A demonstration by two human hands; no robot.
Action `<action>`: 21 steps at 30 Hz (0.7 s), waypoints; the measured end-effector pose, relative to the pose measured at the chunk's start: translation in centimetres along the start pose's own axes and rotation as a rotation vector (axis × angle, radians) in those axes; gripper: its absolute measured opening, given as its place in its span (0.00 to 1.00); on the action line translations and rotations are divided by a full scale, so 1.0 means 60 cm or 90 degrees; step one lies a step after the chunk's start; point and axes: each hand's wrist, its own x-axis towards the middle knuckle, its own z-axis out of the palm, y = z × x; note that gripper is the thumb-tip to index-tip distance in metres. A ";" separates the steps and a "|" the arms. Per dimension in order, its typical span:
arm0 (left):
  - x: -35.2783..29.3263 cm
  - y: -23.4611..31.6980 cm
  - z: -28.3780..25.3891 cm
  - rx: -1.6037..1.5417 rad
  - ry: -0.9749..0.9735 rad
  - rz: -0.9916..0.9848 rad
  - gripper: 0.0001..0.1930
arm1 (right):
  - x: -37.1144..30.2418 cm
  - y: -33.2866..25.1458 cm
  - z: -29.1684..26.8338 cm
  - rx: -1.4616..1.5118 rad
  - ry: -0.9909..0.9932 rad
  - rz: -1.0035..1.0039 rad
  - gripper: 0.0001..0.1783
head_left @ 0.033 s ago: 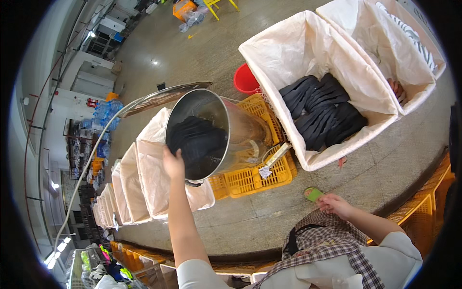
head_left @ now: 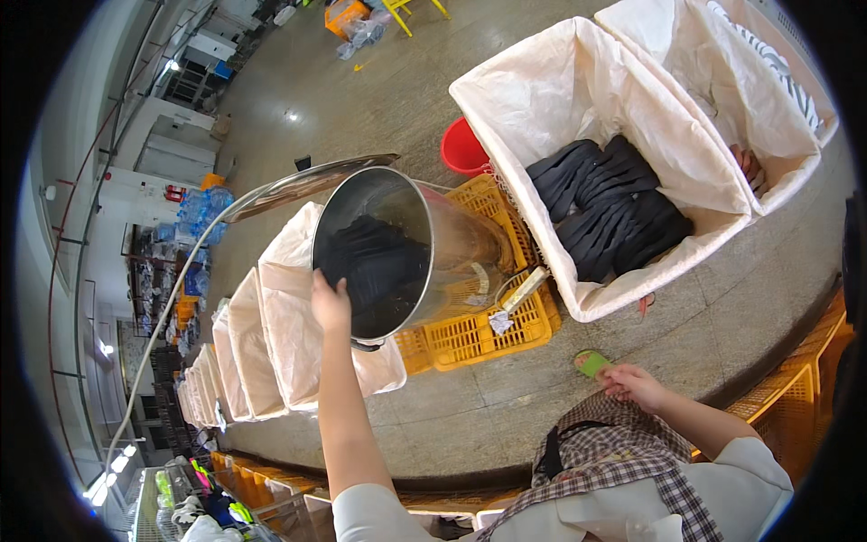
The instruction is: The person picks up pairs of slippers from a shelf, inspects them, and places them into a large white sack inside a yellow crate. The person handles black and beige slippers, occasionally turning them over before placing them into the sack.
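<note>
My left hand is at the near left rim of a tall, shiny metal drum, its fingers curled over the edge. Dark wet cloth lies inside the drum, which leans with its mouth toward me. The tilted round lid is beside the mouth. My right hand hangs in front of my checked apron, fingers loosely closed, with nothing visible in them. To the right, a large bin with a pale cloth liner has twisted black cloth at its bottom.
Yellow plastic crates sit under and beside the drum. A red bucket stands behind them. Another lined bin at the far right contains striped and brownish cloth. Several lined bins form a row at left. A pale hose curves past the lid.
</note>
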 end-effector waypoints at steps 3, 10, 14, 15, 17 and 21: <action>0.017 0.023 0.037 0.048 -0.036 0.117 0.29 | 0.008 0.008 -0.011 0.005 0.044 0.009 0.15; 0.026 0.077 0.113 0.171 -0.172 0.189 0.29 | 0.010 0.009 -0.033 0.027 0.066 0.000 0.12; 0.034 0.076 0.140 0.153 -0.178 0.197 0.29 | 0.003 0.016 -0.050 0.052 0.092 0.002 0.12; 0.037 0.074 0.145 0.147 -0.185 0.187 0.29 | 0.003 0.020 -0.054 0.055 0.116 0.025 0.12; 0.040 0.072 0.152 0.141 -0.201 0.161 0.29 | 0.000 0.028 -0.060 0.060 0.130 0.005 0.13; 0.040 0.070 0.150 0.133 -0.211 0.131 0.29 | 0.000 0.047 -0.068 0.056 0.153 -0.005 0.13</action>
